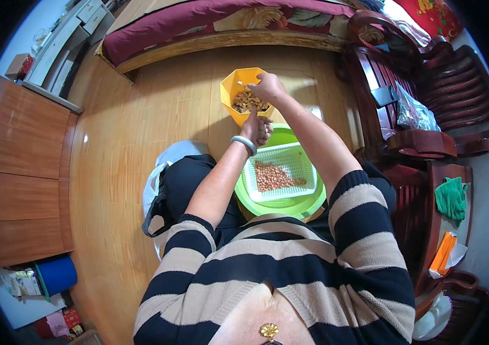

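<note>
My right hand (268, 88) reaches over the right rim of a yellow bin (227, 92), thumb and fingers apart. Below it a heap of tan peanut shells (248, 102) lies in the bin. A small pale piece (240, 83) shows just left of the fingertips, apart from them. At the bin's near edge is my left hand (259, 130), its fingers curled inward; what lies in them is too small to name. Nearer to me, a white slotted basket (305, 161) holds reddish shelled peanuts (275, 176). That basket rests in a green basin (290, 211).
A bed (227, 40) spans the far side. On the right stand dark wooden chairs (451, 80), with a plastic bag (414, 112) and a green cloth (451, 198). Wooden cabinets (20, 172) line the left. A pale bag (178, 152) is beside my left leg.
</note>
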{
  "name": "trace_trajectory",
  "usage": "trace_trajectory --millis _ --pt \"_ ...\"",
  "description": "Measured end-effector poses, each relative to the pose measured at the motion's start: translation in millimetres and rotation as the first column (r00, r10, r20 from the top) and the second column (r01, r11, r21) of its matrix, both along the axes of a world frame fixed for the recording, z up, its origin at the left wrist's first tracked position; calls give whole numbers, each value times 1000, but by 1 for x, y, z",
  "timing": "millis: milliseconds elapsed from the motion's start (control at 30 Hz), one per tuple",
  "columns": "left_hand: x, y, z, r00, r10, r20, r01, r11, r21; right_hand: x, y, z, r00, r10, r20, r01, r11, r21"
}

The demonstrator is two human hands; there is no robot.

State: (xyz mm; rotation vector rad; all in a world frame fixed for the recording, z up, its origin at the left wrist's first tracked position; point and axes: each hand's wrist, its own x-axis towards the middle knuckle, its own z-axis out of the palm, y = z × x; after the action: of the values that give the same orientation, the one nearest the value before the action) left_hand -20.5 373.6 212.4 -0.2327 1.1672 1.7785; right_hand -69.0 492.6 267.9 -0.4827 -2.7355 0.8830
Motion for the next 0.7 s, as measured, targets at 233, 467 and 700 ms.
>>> trace_trajectory --millis 233,467,700 --pt "1 -2 9 997 28 -68 -24 997 68 54 18 -8 923 339 180 -312 936 -165" --pt "19 8 15 975 -110 -191 129 988 86 119 26 -21 980 197 33 -139 793 -593" --pt "21 -1 14 960 -208 -190 215 976 18 143 32 -19 985 140 -102 -169 666 -726"
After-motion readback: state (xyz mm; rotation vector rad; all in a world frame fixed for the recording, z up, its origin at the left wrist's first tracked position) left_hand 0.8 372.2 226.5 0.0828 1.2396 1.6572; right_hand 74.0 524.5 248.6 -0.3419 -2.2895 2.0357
